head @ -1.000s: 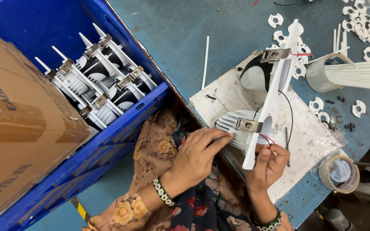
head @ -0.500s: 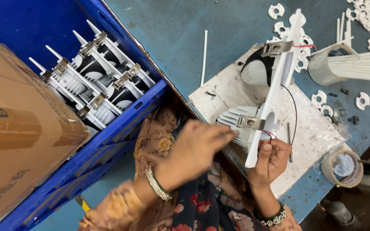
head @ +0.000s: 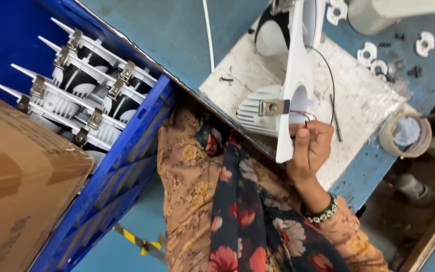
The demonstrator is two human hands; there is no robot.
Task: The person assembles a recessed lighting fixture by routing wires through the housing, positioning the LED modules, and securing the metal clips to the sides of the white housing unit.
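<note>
Right hand (head: pixel 310 146) gripped the near end of the white twin-downlight frame (head: pixel 298 65); left hand unseen. Frame judged light, stiff; wires (head: pixel 305 115) fragile—best held by rim.

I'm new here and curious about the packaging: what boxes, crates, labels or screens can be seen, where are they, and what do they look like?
Cardboard box: far left, brown, rectangular, faint dark print, glossy tape across it.
Blue crate: left of the bench, plastic with ribbed walls, holding rows of white light fittings with metal clips.
Tape roll: right, on the blue bench, round, beige.
No screens or signs in view.
</note>
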